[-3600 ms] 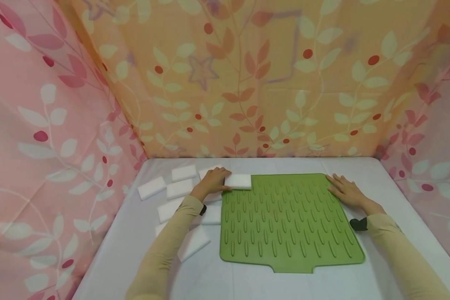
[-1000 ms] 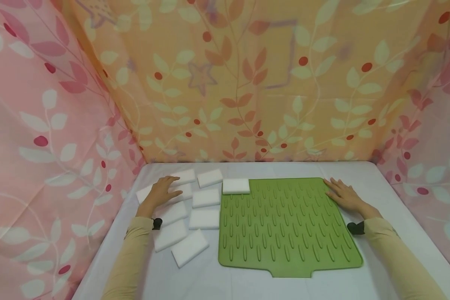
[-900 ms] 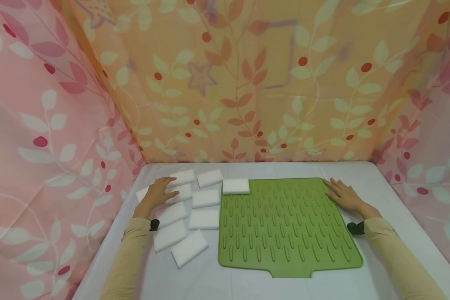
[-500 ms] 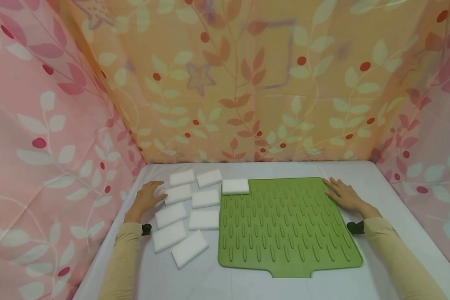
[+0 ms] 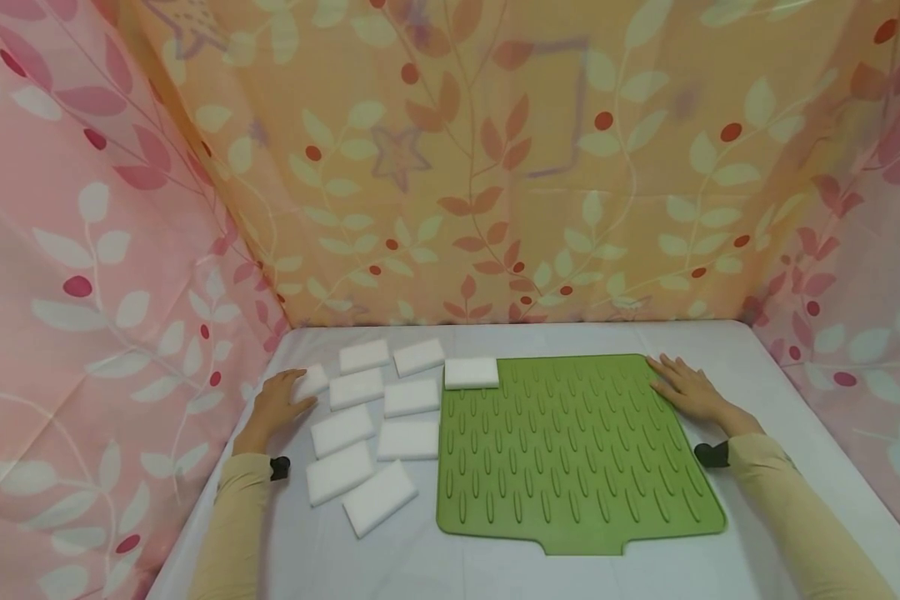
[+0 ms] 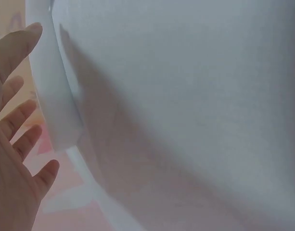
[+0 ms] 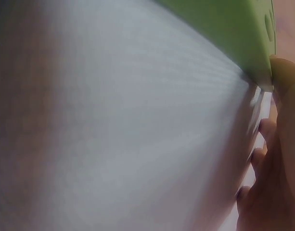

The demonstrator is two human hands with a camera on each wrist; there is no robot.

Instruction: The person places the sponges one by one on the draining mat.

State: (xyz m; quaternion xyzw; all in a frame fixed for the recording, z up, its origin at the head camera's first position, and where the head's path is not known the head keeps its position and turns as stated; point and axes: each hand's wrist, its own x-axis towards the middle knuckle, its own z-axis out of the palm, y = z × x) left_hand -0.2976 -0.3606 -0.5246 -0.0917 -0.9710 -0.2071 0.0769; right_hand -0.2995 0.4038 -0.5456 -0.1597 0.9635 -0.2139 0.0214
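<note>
My left hand [image 5: 268, 408] is at the far left of the table, beside the leftmost white sponge block [image 5: 313, 381], which it partly hides. In the left wrist view its fingers are spread and the thumb stands apart, close to the sponge block [image 6: 53, 96]; contact cannot be made out. Another white sponge block [image 5: 472, 372] lies on the back left corner of the ribbed green mat [image 5: 577, 450]. At the mat's right edge rests my right hand [image 5: 693, 387], fingers extended; in the right wrist view the thumb touches the mat's rim [image 7: 258, 62].
Several more white sponge blocks [image 5: 341, 473] lie flat left of the mat, one sponge block [image 5: 408, 438] right against its edge. White cloth [image 5: 495, 575] covers the table. Patterned fabric walls [image 5: 465, 167] stand at the back and both sides.
The left hand has let go of the sponge block on the mat's corner and moved left past the other blocks to the leftmost one. The right hand stays at the mat's edge.
</note>
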